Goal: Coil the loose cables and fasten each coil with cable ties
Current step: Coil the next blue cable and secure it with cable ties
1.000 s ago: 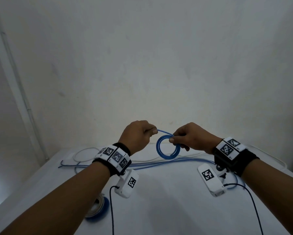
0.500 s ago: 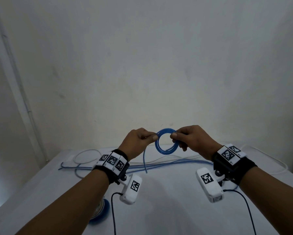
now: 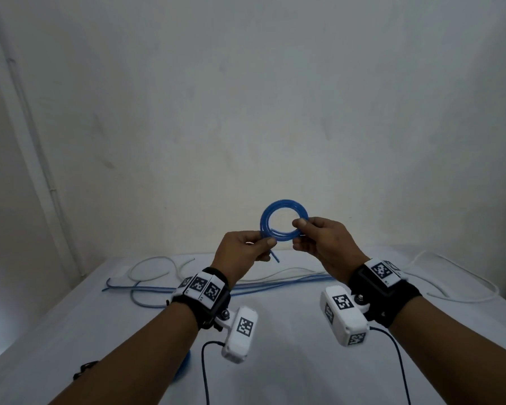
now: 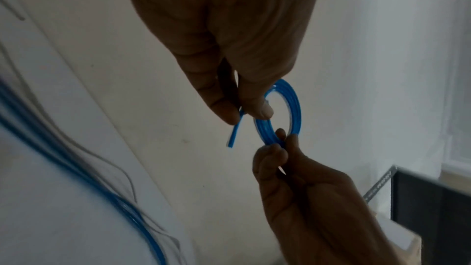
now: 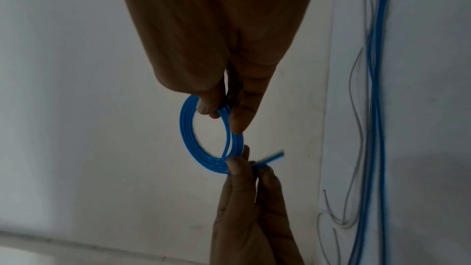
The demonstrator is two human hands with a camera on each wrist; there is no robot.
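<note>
A: Coil (image 3: pixel 284 219) status?
B: I've got it up above the table (image 3: pixel 275 331) — left hand (image 3: pixel 241 252) pinching its lower edge, right hand (image 3: pixel 323 239) pinching the other side, short tail (image 3: pixel 274 256) sticking out.

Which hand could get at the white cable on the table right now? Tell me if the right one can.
Probably not yet: the right hand pinches the blue coil, as does the left hand. The white cable lies uncovered on the table, so only that grip hinders it.
</note>
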